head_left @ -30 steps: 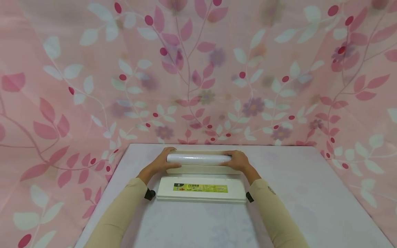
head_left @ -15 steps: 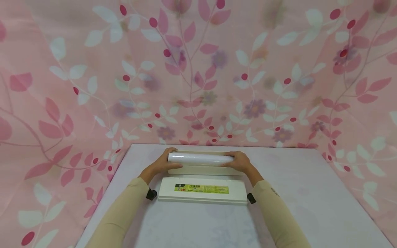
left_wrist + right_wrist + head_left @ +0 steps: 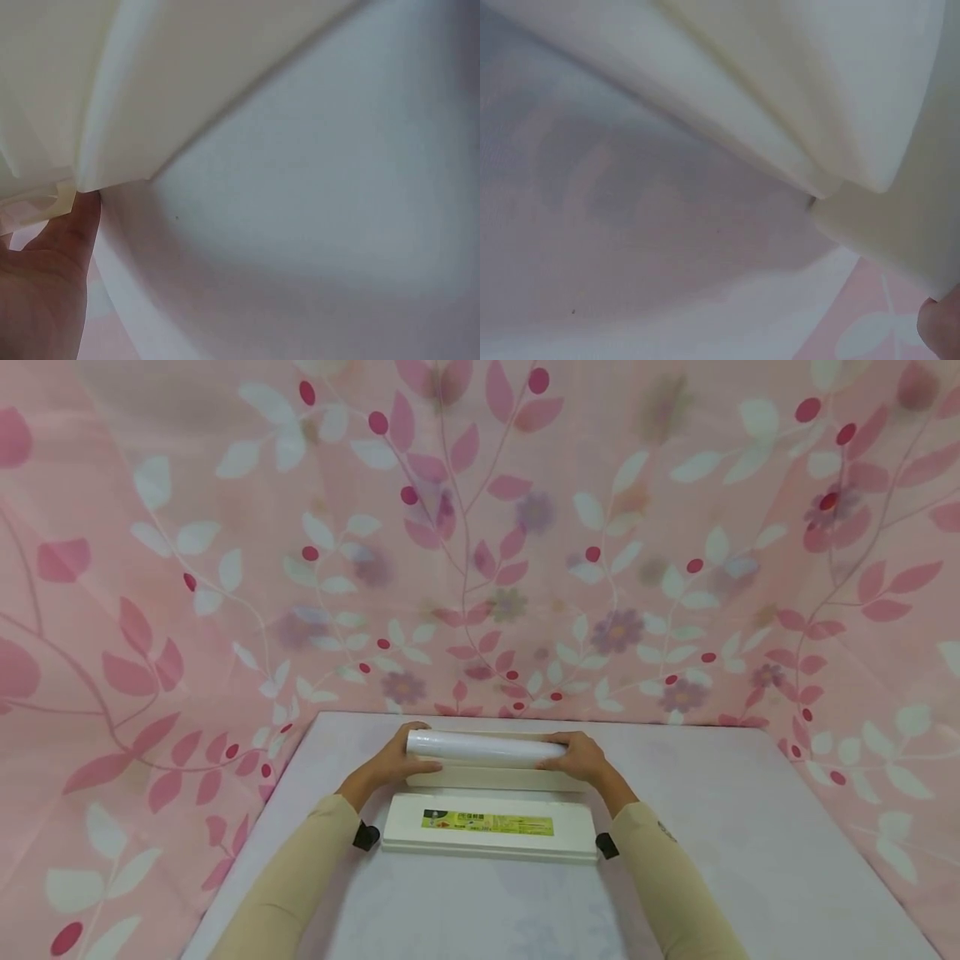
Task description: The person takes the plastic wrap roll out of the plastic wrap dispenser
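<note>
A white roll of cling film (image 3: pixel 480 747) lies across an opened cream cling film box (image 3: pixel 495 777) near the table's back edge. My left hand (image 3: pixel 390 758) grips the roll's left end, thumb in front. At the other end my right hand (image 3: pixel 579 757) holds the roll, covering its tip. The roll slants slightly, its left end higher in the view. In the left wrist view, my fingers (image 3: pixel 71 232) are at the pale box's end. A fingertip (image 3: pixel 939 326) shows at the lower right of the right wrist view. Whether the roll rests in the box is hard to tell.
In front of the box lies its cream lid panel (image 3: pixel 487 847), with a yellow-green label (image 3: pixel 487 822). A white cloth covers the table (image 3: pixel 480 910). Pink floral fabric (image 3: pixel 480 568) hangs behind and at both sides. Black wrist-worn devices (image 3: pixel 367 836) flank the lid.
The roll has shifted slightly right and gone from nearly level to slanting down toward my right hand. Both hands keep their hold; the whole head view has shifted a little.
</note>
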